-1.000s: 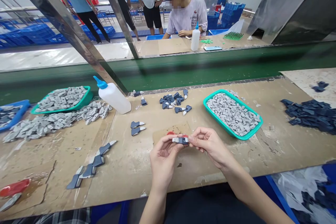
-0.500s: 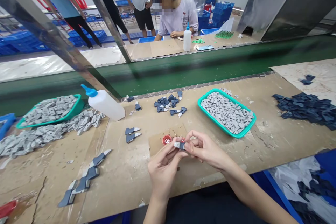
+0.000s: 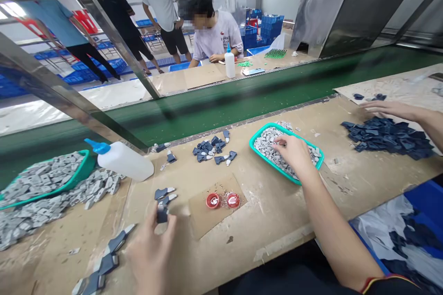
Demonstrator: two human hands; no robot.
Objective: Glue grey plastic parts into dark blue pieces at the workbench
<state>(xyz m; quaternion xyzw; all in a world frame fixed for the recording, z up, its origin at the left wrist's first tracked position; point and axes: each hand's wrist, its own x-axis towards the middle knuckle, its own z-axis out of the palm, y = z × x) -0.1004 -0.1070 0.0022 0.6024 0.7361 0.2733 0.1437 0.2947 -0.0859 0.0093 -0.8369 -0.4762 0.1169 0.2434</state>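
Note:
My left hand [image 3: 154, 244], slightly blurred, pinches a dark blue and grey plastic piece [image 3: 162, 213] just above the cardboard. Two similar joined pieces [image 3: 165, 192] lie right beyond it. Over the green basket [image 3: 254, 145], my right hand [image 3: 292, 152] has thumb and fingertips together among small light grey parts [image 3: 266, 140]; whatever is between them is too small to make out. Between my hands, two red caps [image 3: 212, 200] holding clear liquid sit on a cardboard square [image 3: 204, 223].
A white squeeze bottle [image 3: 126, 161] lies tilted beside grey parts [image 3: 100, 189] and another green basket [image 3: 88, 166]. Dark blue pieces [image 3: 387, 138] are heaped at right, with another person's hand [image 3: 394, 109] above them. A green belt [image 3: 194, 113] runs behind; a person [image 3: 221, 32] sits across it.
My hands have parted. The left has carried the blue and grey piece leftward to the joined pieces; the right has moved into the green basket. Another person's hand has appeared at right.

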